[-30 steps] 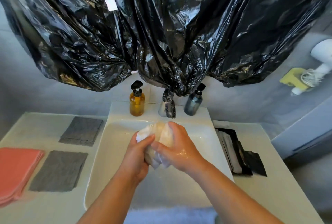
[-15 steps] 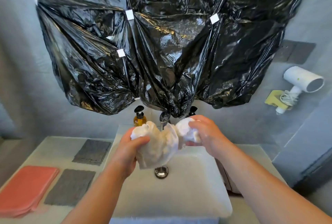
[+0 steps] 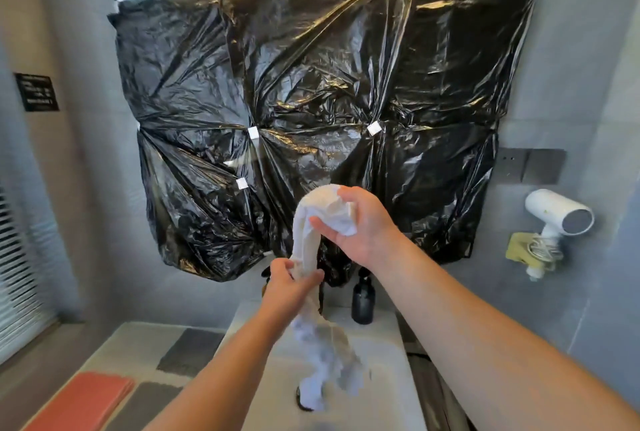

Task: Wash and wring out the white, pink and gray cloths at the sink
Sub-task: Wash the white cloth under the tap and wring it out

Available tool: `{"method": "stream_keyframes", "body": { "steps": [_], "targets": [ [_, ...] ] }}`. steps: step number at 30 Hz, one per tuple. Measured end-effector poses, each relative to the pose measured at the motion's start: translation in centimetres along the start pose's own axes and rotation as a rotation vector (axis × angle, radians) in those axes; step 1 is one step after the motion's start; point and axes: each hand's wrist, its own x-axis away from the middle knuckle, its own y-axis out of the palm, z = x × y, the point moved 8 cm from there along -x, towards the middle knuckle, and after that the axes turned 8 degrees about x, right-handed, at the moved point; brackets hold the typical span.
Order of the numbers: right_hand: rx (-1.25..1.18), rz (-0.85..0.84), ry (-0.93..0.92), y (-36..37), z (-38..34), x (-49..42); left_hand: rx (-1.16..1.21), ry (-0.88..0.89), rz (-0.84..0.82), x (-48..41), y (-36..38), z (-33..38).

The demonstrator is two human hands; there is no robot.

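Right hand [image 3: 360,223] was raised in front of the black plastic sheeting [image 3: 311,101], fingers and thumb curled round the bunched top end of the white cloth [image 3: 306,223]. Left hand [image 3: 287,287] was lower down, closed round the same cloth about mid-length, thumb wrapped across the front. Between the two hands the cloth ran as a narrow rope-like band, slightly curved. Below the left hand the rest hung loose in crumpled folds over the sink [image 3: 381,378], its tail just above the drain [image 3: 298,396] - blurred there, so contact with the basin could not be told.

Pink cloth [image 3: 83,403] lay folded flat on the counter [image 3: 131,337] at lower left, well apart from the hands. Two gray cloths lay flat on the same counter - one [image 3: 190,347] nearer the wall just beside the sink's left edge, the other [image 3: 149,403] closer to the camera, beside the pink one.

A black pump bottle [image 3: 362,302] stood upright on the sink's back ledge, right of the hanging cloth. The sheeting was taped over a mirror, covering most of it. A white hair dryer [image 3: 557,216] sat in a wall holder at right, gray switch plates [image 3: 530,166] above it. A dark wall sign [image 3: 36,91] was at left, text too small to read.
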Motion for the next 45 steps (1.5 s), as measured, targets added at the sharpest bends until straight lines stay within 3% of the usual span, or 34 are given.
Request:
{"method": "stream_keyframes", "body": {
  "steps": [5, 11, 13, 18, 21, 24, 28, 32, 36, 40, 45],
  "targets": [
    [0.061, -0.087, -0.055, 2.1, -4.0, 0.6, 0.096, 0.042, -0.045, 0.4, 1.5, 3.2],
    [-0.056, -0.196, -0.065, 0.6, -5.5, -0.3, 0.309, 0.0, -0.097, 1.4, 1.3, 7.1],
    [0.072, -0.129, -0.056, -0.8, -4.6, -0.8, 0.371, -0.038, -0.137, 1.7, 1.6, 8.2],
    [0.594, 0.232, 0.25, -5.7, 0.9, -0.4, 0.452, -0.049, -0.132, 1.2, 0.9, 10.5],
    [0.709, 0.232, 0.328, -5.7, 2.2, 1.1, 0.455, -0.011, -0.171, 0.6, 0.3, 11.7],
    [0.737, 0.171, 0.141, -3.9, 1.4, 2.1, 0.417, 0.031, -0.25, -0.2, 0.1, 13.0],
    [1.13, 0.179, -0.276, -0.6, -0.9, 3.3, 0.285, 0.075, -0.311, -0.8, -0.4, 14.4],
    [1.147, 0.202, -0.3, 0.0, -2.1, 3.2, 0.189, 0.066, -0.319, -1.8, -1.2, 14.7],
    [1.449, 0.291, -0.396, 1.3, -4.0, 2.9, 0.199, 0.012, -0.254, -2.8, -2.2, 14.8],
    [1.385, 0.382, -0.4, 1.8, -5.8, 2.6, 0.094, 0.001, -0.329, -3.4, -2.5, 14.9],
    [0.944, 0.422, -0.314, 1.4, -6.3, 1.8, -0.066, -0.113, -0.502, -2.6, -2.2, 14.8]
  ]
}}
